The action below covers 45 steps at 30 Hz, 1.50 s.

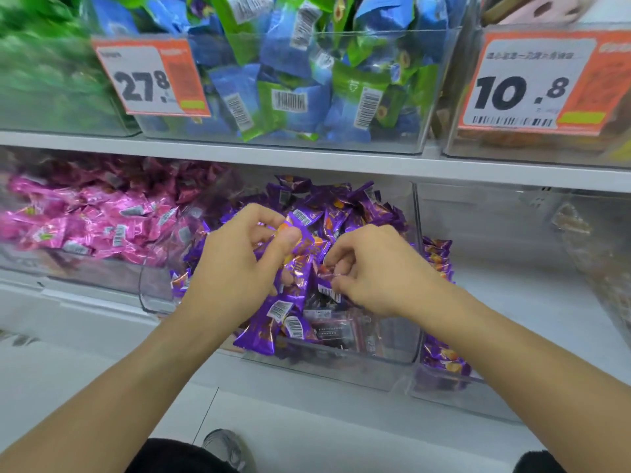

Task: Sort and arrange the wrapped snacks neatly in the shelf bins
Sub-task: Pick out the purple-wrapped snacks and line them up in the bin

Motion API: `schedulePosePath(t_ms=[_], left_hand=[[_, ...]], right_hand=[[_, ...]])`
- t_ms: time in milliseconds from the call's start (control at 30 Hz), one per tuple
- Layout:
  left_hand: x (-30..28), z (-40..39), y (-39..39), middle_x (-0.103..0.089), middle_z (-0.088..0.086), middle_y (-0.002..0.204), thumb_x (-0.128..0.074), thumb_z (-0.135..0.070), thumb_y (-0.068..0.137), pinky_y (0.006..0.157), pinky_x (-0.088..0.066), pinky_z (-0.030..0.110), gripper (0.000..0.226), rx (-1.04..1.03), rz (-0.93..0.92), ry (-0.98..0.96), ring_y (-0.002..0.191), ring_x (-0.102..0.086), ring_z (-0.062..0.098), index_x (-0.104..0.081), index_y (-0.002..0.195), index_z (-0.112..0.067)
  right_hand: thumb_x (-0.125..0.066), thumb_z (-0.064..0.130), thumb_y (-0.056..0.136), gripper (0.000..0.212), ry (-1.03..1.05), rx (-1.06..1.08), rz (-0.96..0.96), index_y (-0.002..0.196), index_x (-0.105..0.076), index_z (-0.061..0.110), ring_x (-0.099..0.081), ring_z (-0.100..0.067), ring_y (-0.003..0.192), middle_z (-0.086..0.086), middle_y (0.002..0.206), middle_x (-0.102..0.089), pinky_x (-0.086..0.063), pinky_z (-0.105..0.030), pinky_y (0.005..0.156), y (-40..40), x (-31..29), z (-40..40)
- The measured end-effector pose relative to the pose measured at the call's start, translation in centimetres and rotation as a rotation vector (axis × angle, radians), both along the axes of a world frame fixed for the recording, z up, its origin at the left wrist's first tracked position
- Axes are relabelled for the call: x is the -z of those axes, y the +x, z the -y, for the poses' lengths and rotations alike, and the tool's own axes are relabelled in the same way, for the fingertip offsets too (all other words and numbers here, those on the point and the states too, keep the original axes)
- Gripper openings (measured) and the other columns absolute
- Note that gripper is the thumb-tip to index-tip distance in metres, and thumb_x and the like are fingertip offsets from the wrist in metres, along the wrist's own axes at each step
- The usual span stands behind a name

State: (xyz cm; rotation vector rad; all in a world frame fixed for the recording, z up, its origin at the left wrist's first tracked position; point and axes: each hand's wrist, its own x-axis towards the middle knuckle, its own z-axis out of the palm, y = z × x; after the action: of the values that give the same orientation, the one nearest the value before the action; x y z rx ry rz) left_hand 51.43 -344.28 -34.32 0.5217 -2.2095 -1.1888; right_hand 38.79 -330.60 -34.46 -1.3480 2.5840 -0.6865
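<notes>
Over a clear bin (392,349) of purple wrapped snacks (362,206), the left hand (235,268) grips several purple bars (290,295). Just right, the right hand (372,268) pinches one snack's wrapper end (326,283) between curled fingers (336,268).

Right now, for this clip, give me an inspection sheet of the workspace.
Surface: white shelf, two tiers seen.
Job's things: purple snacks heaped in the pulled-out clear bin.
Clutter: pink snacks in the left bin; blue and green packs above; price tags.
Grippers: left hand grips several purple snacks; right hand pinches one wrapper.
Cables: nothing seen.
Surroundings: white floor, a shoe.
</notes>
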Motion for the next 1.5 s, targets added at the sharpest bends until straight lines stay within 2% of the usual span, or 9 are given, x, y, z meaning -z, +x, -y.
schedulePosePath(t_ms=[133,267,367,533,733,900,1133,1267,1500], left_hand=[[-0.2,-0.1,-0.1,-0.071,0.009,0.072,-0.059,-0.032,0.094,0.05,-0.053,0.036,0.017,-0.002,-0.019,0.196,0.048,-0.065,0.031,-0.056,0.099,-0.016],[0.3,-1.0,-0.4,-0.072,0.013,0.093,-0.063,-0.02,0.093,0.076,-0.058,0.048,0.026,0.107,-0.005,0.418,0.071,-0.071,0.036,-0.056,0.116,-0.011],[0.2,-2.4,-0.6,-0.071,0.017,0.1,-0.065,-0.011,0.09,0.079,-0.059,0.046,0.029,0.176,-0.024,0.532,0.08,-0.073,0.035,-0.056,0.118,-0.011],[-0.4,-5.0,-1.4,-0.073,0.021,0.094,-0.063,-0.008,0.09,0.079,-0.06,0.038,0.027,0.26,-0.086,0.66,0.086,-0.073,0.034,-0.062,0.117,-0.011],[-0.5,-6.4,-2.4,-0.072,0.021,0.089,-0.055,-0.01,0.096,0.078,-0.061,0.039,0.025,0.3,-0.08,0.786,0.089,-0.072,0.037,-0.061,0.12,-0.011],[-0.5,-7.2,-2.9,-0.073,0.02,0.088,-0.05,-0.019,0.099,0.069,-0.061,0.04,0.02,0.282,-0.018,0.691,0.075,-0.073,0.036,-0.058,0.115,-0.011],[-0.2,-7.5,-3.0,-0.068,0.024,0.078,-0.062,-0.024,0.088,0.068,-0.061,0.035,0.025,0.361,0.066,0.691,0.081,-0.073,0.038,-0.063,0.102,-0.004],[-0.1,-7.4,-3.1,-0.068,0.017,0.078,-0.061,-0.029,0.083,0.056,-0.052,0.028,0.031,0.382,0.095,0.663,0.065,-0.063,0.026,-0.071,0.102,-0.007],[-0.1,-7.6,-3.2,-0.064,0.022,0.088,-0.067,-0.031,0.079,0.052,-0.045,0.024,0.037,0.428,0.111,0.685,0.066,-0.05,0.026,-0.071,0.104,-0.004]], right_hand=[[-0.067,0.013,0.085,0.019,-0.211,0.114,0.174,0.101,-0.07,0.022,-0.061,-0.003,0.059,0.01,0.068,-0.066,-0.051,-0.025,0.072,-0.8,-2.0,-2.0],[-0.066,0.003,0.091,0.033,-0.453,0.159,0.664,0.124,-0.06,0.005,-0.071,-0.02,0.065,0.007,0.068,-0.056,-0.059,-0.049,0.086,-0.6,-2.3,-4.1],[-0.062,-0.005,0.092,0.026,-0.63,0.183,0.822,0.114,-0.064,0.008,-0.072,-0.025,0.071,-0.002,0.083,-0.047,-0.062,-0.035,0.078,0.3,-2.5,-5.3],[-0.07,-0.007,0.084,0.026,-0.666,0.199,0.693,0.1,-0.066,0.013,-0.075,-0.026,0.074,-0.004,0.095,-0.069,-0.059,-0.043,0.082,1.1,-1.7,-6.6],[-0.066,-0.003,0.089,0.017,-0.749,0.235,0.873,0.103,-0.061,0.006,-0.073,-0.02,0.068,0.0,0.075,-0.073,-0.063,-0.042,0.071,1.1,-1.4,-7.7],[-0.067,0.012,0.092,0.015,-0.721,0.295,0.858,0.105,-0.067,0.006,-0.075,-0.022,0.073,-0.008,0.086,-0.077,-0.062,-0.039,0.065,0.3,-2.1,-9.3],[-0.086,-0.002,0.068,0.032,-0.735,0.254,0.52,0.089,-0.072,0.018,-0.067,-0.02,0.071,-0.003,0.091,-0.071,-0.06,-0.042,0.071,0.1,-1.6,-11.2],[-0.084,-0.009,0.065,0.041,-0.684,0.191,0.329,0.08,-0.078,0.029,-0.07,-0.013,0.079,0.008,0.096,-0.069,-0.06,-0.035,0.075,-0.2,-1.4,-11.6],[-0.086,0.012,0.069,0.028,-0.697,0.072,0.31,0.094,-0.08,0.022,-0.071,-0.011,0.096,0.009,0.103,-0.073,-0.057,-0.025,0.084,0.1,-1.3,-11.4]])
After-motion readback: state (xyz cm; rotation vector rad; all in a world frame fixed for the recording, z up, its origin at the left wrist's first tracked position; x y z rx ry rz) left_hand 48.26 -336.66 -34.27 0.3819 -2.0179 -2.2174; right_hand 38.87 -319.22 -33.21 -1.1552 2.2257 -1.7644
